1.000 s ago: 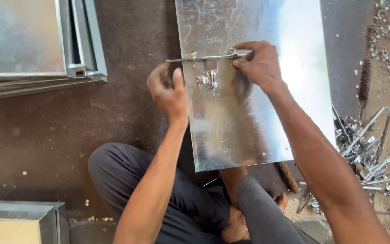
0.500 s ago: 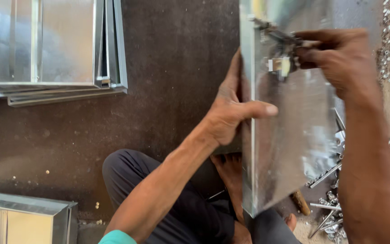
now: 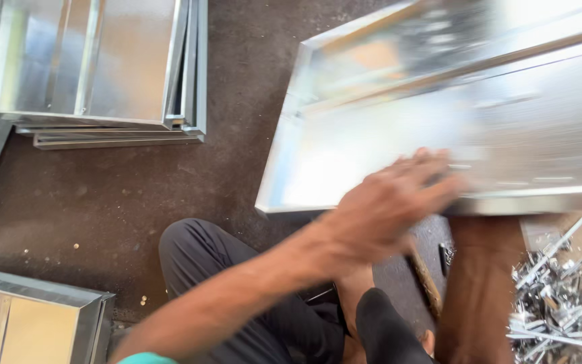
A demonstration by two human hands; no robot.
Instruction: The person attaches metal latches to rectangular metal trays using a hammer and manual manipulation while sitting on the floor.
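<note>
While the left hand lies blurred with its fingers spread flat against the near edge of the galvanised sheet-metal panel, that panel hangs tilted above the dark floor, its folded rims turned up and its long side running off to the right. Only the right forearm shows, rising under the panel's lower edge beside the heap of metal latch parts; the right hand is hidden behind the panel, so whether it grips cannot be told. Stacked panels lie well apart at upper left
</note>
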